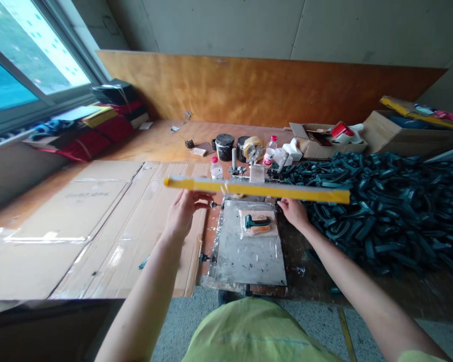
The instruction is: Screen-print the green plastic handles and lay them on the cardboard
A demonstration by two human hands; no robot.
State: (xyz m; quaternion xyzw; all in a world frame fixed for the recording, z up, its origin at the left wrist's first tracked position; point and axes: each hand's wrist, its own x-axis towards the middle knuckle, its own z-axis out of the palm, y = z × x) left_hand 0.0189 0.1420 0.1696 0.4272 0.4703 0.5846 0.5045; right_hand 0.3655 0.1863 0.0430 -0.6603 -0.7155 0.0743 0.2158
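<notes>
A long yellow-edged bar (256,189) runs across in front of me, above the far end of a metal plate (245,256). My left hand (183,210) is below the bar's left part, fingers apart and reaching towards a small bolt (213,204) at the plate's left edge. The bar hides some of its fingertips. At the plate's far right corner is my right hand (295,212), its fingertips pinched together; what they hold, if anything, is too small to make out. A dark green handle-shaped part (257,221) lies in a pale holder (259,230) on the plate.
Many dark green parts (370,216) are heaped on the right. Flattened cardboard (109,226) covers the left. Behind the plate stand black tubs (225,147), a bottle with a pink cap (216,168), a tape roll (253,149) and an open carton (334,148).
</notes>
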